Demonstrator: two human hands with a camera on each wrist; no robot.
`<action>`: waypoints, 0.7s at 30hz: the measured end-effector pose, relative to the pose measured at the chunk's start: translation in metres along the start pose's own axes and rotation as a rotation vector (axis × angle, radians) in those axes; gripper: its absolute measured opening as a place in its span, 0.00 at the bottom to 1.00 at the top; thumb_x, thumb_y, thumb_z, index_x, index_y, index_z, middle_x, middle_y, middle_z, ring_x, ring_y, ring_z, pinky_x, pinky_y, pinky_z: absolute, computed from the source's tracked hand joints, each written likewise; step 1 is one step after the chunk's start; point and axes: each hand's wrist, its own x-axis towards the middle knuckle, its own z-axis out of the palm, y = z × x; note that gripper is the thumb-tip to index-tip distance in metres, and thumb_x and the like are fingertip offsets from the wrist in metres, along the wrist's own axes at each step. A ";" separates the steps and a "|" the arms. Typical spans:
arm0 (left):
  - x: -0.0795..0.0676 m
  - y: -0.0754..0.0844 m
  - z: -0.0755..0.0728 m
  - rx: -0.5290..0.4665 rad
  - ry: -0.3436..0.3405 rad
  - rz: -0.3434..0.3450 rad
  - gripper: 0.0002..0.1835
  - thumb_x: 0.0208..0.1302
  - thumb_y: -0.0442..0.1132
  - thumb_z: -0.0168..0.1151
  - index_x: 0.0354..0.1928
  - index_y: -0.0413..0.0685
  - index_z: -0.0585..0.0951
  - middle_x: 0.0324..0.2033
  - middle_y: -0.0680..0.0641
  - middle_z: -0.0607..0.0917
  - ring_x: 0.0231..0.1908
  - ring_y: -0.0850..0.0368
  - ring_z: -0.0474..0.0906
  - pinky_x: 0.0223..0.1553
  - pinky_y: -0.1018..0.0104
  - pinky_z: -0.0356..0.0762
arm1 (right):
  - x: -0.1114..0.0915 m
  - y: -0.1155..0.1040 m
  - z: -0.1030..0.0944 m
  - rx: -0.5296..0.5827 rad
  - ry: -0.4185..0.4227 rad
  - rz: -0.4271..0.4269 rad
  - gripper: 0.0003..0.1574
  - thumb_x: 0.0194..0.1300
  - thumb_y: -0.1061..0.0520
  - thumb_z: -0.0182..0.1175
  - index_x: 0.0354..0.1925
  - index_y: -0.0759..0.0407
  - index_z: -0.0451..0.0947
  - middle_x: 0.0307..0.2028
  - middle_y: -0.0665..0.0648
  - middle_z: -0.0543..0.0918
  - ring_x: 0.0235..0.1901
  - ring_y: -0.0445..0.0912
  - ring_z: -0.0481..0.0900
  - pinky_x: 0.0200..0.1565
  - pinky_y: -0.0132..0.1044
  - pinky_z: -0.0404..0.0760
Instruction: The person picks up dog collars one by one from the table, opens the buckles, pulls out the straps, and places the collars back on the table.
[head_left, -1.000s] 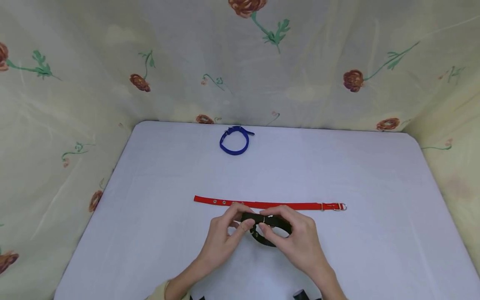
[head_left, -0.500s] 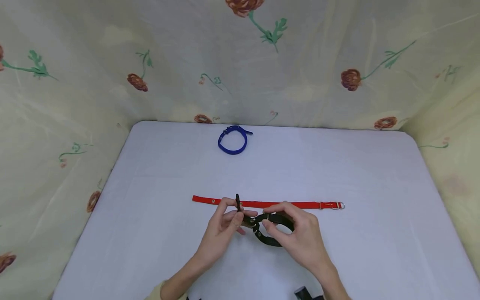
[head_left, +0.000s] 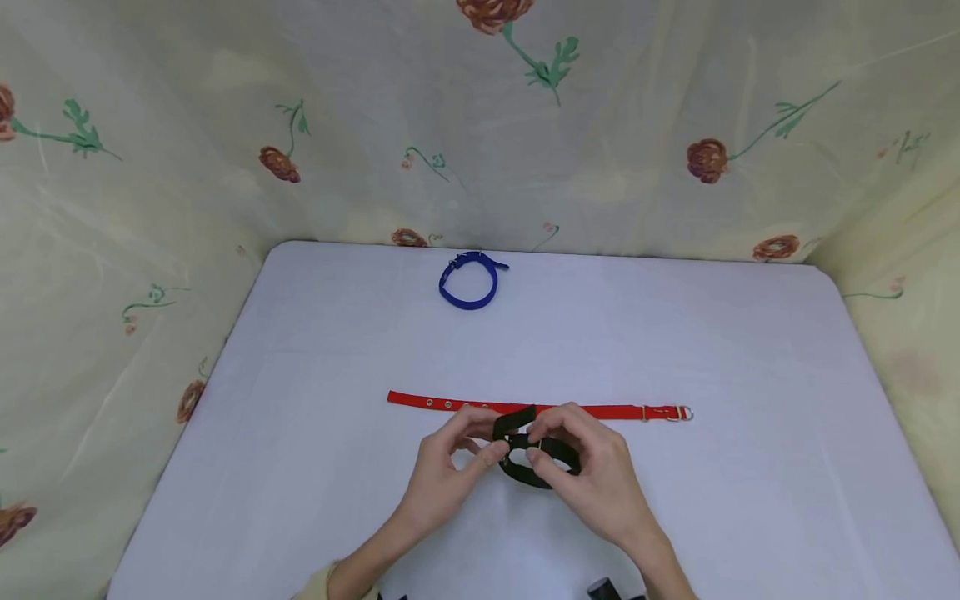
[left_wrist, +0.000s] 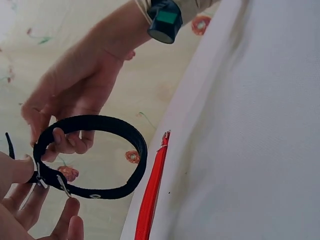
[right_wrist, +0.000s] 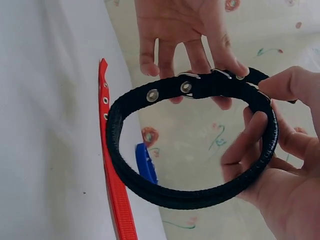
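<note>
Both hands hold a black buckled collar [head_left: 525,477], closed into a loop above the table. My left hand [head_left: 446,467] pinches it at the metal buckle [right_wrist: 220,74], thumb on the strap. My right hand [head_left: 607,475] grips the loop's other side, thumb and forefinger at the metal keeper [right_wrist: 266,96]. From the buckle the strap's free end [head_left: 513,422] bends up and points right, toward the right fingertips. Silver eyelets [right_wrist: 152,95] show along the band in the right wrist view.
Just beyond the hands a red collar [head_left: 615,412] lies stretched out flat across the white table [head_left: 315,350], partly hidden by the fingers. A blue collar [head_left: 468,305], buckled into a ring, lies near the back edge. Flowered cloth [head_left: 600,167] surrounds the table.
Half a second ago the black collar's free end stood upright in the left fingers; it now leans right over the band. The right hand has kept its grip near the keeper.
</note>
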 end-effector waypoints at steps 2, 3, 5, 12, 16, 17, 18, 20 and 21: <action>0.000 -0.001 0.000 0.020 0.001 -0.010 0.17 0.73 0.42 0.72 0.61 0.55 0.84 0.51 0.50 0.92 0.51 0.58 0.87 0.51 0.66 0.83 | 0.000 0.000 0.000 0.039 -0.004 0.008 0.17 0.65 0.70 0.72 0.42 0.50 0.82 0.43 0.50 0.85 0.45 0.41 0.90 0.54 0.27 0.87; 0.000 -0.002 0.000 0.026 -0.004 -0.016 0.17 0.73 0.43 0.72 0.60 0.55 0.84 0.52 0.50 0.92 0.51 0.57 0.87 0.51 0.66 0.83 | 0.000 0.000 0.001 0.053 -0.004 0.009 0.17 0.65 0.70 0.72 0.42 0.51 0.81 0.44 0.50 0.85 0.45 0.42 0.89 0.55 0.27 0.87; 0.000 -0.003 -0.001 0.032 -0.019 -0.017 0.17 0.73 0.43 0.71 0.61 0.54 0.84 0.52 0.49 0.91 0.52 0.55 0.87 0.51 0.66 0.83 | 0.000 0.000 0.000 0.079 -0.002 0.001 0.16 0.64 0.69 0.73 0.41 0.52 0.81 0.44 0.52 0.85 0.46 0.42 0.88 0.56 0.27 0.87; 0.000 -0.005 -0.001 0.013 -0.048 0.006 0.18 0.71 0.38 0.73 0.60 0.50 0.84 0.51 0.47 0.92 0.52 0.54 0.89 0.52 0.63 0.84 | -0.001 -0.001 -0.001 0.176 -0.017 0.003 0.13 0.65 0.69 0.74 0.40 0.56 0.81 0.46 0.58 0.83 0.51 0.40 0.86 0.58 0.28 0.86; 0.001 -0.004 -0.002 0.001 -0.053 -0.015 0.18 0.69 0.37 0.74 0.59 0.51 0.85 0.50 0.46 0.93 0.50 0.57 0.89 0.53 0.63 0.84 | -0.002 -0.001 -0.002 0.185 -0.012 0.046 0.11 0.66 0.67 0.73 0.41 0.56 0.82 0.47 0.60 0.83 0.54 0.41 0.84 0.60 0.25 0.84; 0.002 -0.004 -0.002 -0.003 -0.053 -0.024 0.18 0.69 0.37 0.74 0.59 0.51 0.85 0.50 0.46 0.93 0.50 0.58 0.89 0.53 0.64 0.84 | -0.002 -0.001 -0.002 0.183 -0.010 0.057 0.11 0.66 0.67 0.73 0.41 0.56 0.82 0.47 0.61 0.83 0.54 0.42 0.84 0.60 0.25 0.84; 0.002 -0.004 -0.002 -0.007 -0.052 -0.034 0.18 0.69 0.37 0.74 0.59 0.50 0.85 0.50 0.46 0.93 0.50 0.58 0.89 0.53 0.64 0.84 | -0.002 -0.001 -0.002 0.181 -0.009 0.064 0.11 0.66 0.67 0.73 0.41 0.56 0.82 0.47 0.60 0.83 0.54 0.42 0.84 0.60 0.25 0.84; 0.003 -0.005 -0.001 -0.019 -0.045 -0.057 0.17 0.69 0.36 0.74 0.59 0.50 0.85 0.49 0.45 0.93 0.49 0.60 0.89 0.54 0.64 0.84 | -0.002 -0.001 -0.002 0.184 -0.007 0.071 0.11 0.66 0.67 0.74 0.41 0.56 0.82 0.47 0.60 0.83 0.55 0.42 0.83 0.60 0.25 0.84; 0.003 -0.004 -0.001 -0.020 -0.036 -0.070 0.17 0.69 0.37 0.74 0.58 0.50 0.86 0.49 0.46 0.93 0.48 0.60 0.89 0.54 0.65 0.84 | -0.002 0.000 -0.002 0.186 -0.007 0.071 0.11 0.66 0.67 0.73 0.41 0.56 0.82 0.47 0.60 0.83 0.55 0.42 0.83 0.60 0.25 0.84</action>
